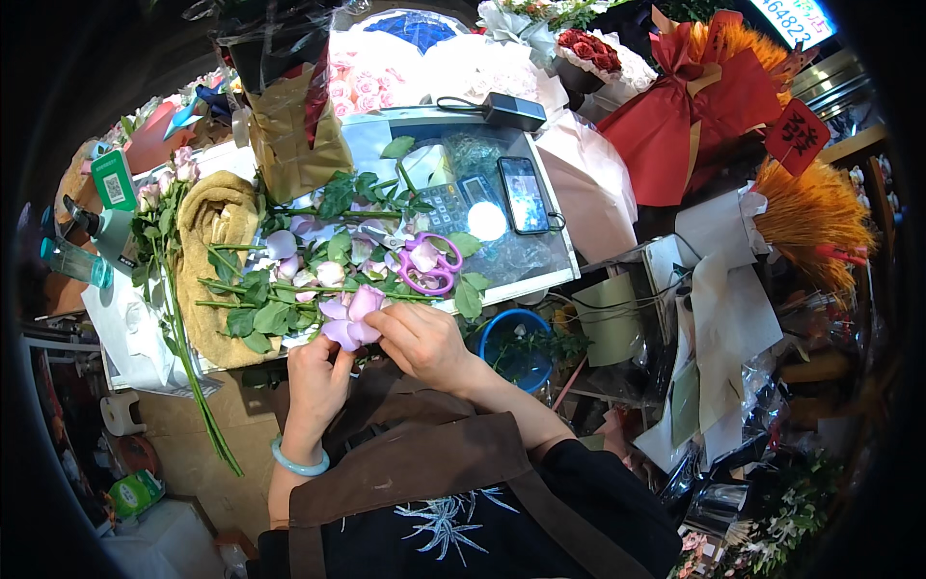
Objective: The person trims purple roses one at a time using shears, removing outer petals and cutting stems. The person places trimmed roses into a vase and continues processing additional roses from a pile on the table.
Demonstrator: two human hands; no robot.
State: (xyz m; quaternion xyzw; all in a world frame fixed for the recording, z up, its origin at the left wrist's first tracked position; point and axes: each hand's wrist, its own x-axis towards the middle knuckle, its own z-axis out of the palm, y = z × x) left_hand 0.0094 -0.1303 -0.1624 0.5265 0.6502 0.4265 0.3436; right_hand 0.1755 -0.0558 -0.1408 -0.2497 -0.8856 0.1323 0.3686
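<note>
A pale purple rose with outspread petals is held between my two hands at the table's near edge. My left hand grips it from below, thumb and fingers closed under the bloom. The fingertips of my right hand pinch a petal on its right side. Just beyond lie purple-handled scissors, with a loose petal over the handles. Cut rose stems with green leaves and scattered petals spread over the table to the left. The rose's own stem is mostly hidden.
A tan towel and a bunch of pink roses lie at the left. A calculator and a smartphone rest beyond the scissors. A blue bucket stands below the table's right edge. Wrapped bouquets crowd the back.
</note>
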